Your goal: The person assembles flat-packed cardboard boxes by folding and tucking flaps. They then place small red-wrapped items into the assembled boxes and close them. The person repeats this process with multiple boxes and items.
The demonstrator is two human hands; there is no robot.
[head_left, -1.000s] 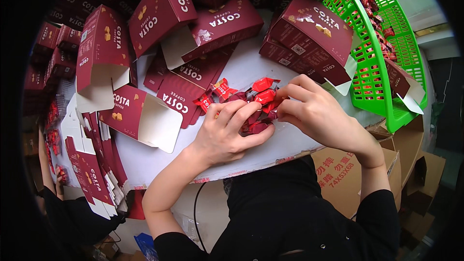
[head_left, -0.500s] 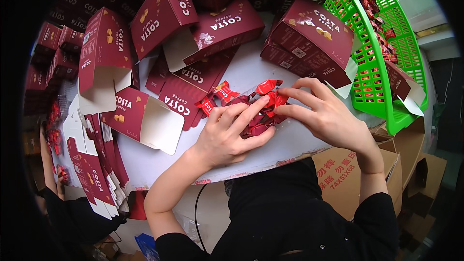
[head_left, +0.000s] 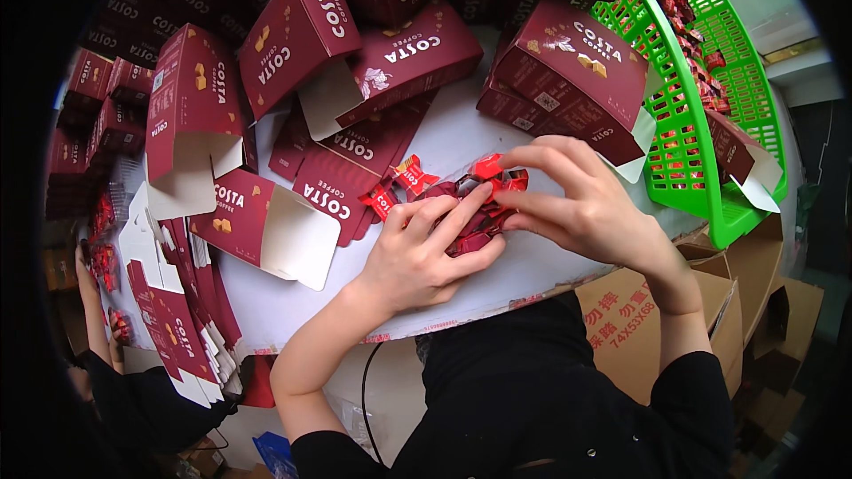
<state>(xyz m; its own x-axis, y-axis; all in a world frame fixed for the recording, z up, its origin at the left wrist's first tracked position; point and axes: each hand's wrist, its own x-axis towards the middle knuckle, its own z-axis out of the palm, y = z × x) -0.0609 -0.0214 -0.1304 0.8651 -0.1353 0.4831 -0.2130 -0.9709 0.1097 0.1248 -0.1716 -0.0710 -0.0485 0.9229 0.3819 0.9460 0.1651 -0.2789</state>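
A heap of small red and maroon wrapped packets (head_left: pixel 510 180) lies near the table's front edge, between my hands. My left hand (head_left: pixel 424 253) closes on the heap from the left, its index finger across the top and its thumb on the near side. From the right, my right hand (head_left: pixel 586 204) pinches a red packet at the heap's edge between thumb and fingers. Two loose red packets (head_left: pixel 411 176) lie just beyond my left knuckles. My fingers hide part of the heap.
Maroon cartons, some with open ends (head_left: pixel 302 235), stand left and behind. Flat cartons (head_left: pixel 333 186) lie mid-table; more are stacked at left (head_left: pixel 182 319). A green basket (head_left: pixel 710 168) of packets stands right. Brown boxes (head_left: pixel 661 319) sit below. Another person's hand (head_left: pixel 115 324) shows far left.
My right hand has shifted slightly left and down, its fingers bending closer over the red packet. My left hand stays nearly in place on the heap. The view has moved a little.
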